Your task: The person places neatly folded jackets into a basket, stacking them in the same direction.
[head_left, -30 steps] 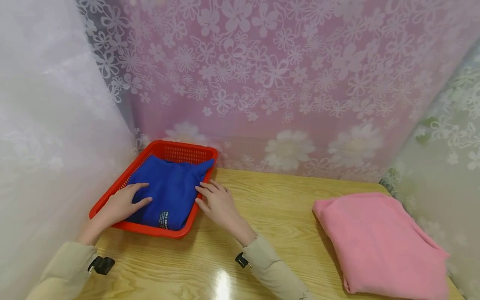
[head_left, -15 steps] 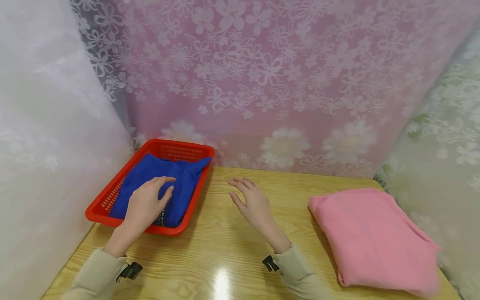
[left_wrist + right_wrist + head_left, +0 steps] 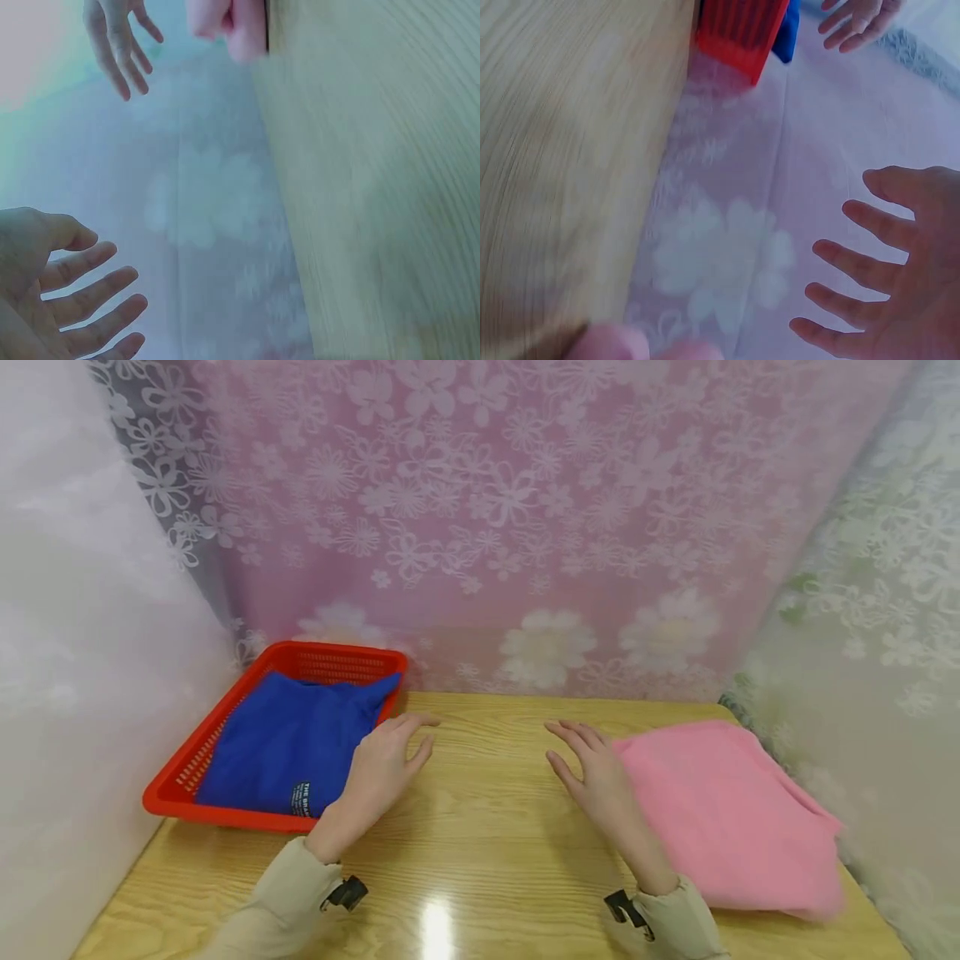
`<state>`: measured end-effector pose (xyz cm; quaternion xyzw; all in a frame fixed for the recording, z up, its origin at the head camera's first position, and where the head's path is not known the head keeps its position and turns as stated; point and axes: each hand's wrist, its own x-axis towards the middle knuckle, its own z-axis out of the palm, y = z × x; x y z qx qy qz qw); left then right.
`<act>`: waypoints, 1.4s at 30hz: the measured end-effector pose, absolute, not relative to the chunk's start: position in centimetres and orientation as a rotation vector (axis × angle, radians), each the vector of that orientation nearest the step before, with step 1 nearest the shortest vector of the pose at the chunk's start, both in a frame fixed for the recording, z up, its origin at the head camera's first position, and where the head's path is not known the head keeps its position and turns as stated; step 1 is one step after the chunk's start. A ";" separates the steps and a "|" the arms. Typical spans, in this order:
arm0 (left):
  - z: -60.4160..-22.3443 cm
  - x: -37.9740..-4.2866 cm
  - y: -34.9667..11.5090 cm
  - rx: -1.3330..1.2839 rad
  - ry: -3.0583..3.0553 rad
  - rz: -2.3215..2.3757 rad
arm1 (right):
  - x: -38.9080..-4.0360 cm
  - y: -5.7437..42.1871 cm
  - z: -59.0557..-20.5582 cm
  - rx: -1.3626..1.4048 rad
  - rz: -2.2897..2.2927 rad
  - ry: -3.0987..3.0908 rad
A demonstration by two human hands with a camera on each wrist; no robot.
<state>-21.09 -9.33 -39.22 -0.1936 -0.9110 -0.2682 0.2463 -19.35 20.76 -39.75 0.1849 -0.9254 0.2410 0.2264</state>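
A folded blue cloth garment [image 3: 288, 743] with a dark printed label lies inside the red plastic basket [image 3: 217, 814] on the left of the table. My left hand [image 3: 382, 764] hovers just right of the basket, fingers spread and holding nothing. On the right lies a folded pink cloth [image 3: 735, 818], its nearest edge overlapped by my right hand [image 3: 600, 781] in the head view. That hand is also empty, its fingers parted. Both wrist views show the loosely spread fingers [image 3: 90, 300] of each hand with nothing between them.
A wooden table [image 3: 480, 827] carries the basket and the pink cloth. Flowered curtain sheeting [image 3: 487, 527] hangs behind it, and pale sheeting closes off the left side [image 3: 90, 652] and the right side [image 3: 862, 635].
Both hands have left the basket and blue garment and moved right, the right hand reaching the pink cloth's edge. The head view has turned slightly right.
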 end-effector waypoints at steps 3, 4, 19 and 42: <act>-39.5 -21.5 -7.1 -0.583 -2.478 -0.750 | -18.4 23.5 -39.5 0.454 0.650 -2.545; -39.6 -21.6 -6.4 -0.604 -2.475 -0.752 | -18.0 24.5 -39.4 0.431 0.639 -2.542; -38.7 -22.2 3.8 -0.809 -2.539 -0.775 | -14.4 40.4 -39.2 0.066 0.519 -2.621; -44.0 -19.7 17.3 -1.211 -2.739 -0.459 | -13.7 50.2 -42.3 0.144 0.673 -2.947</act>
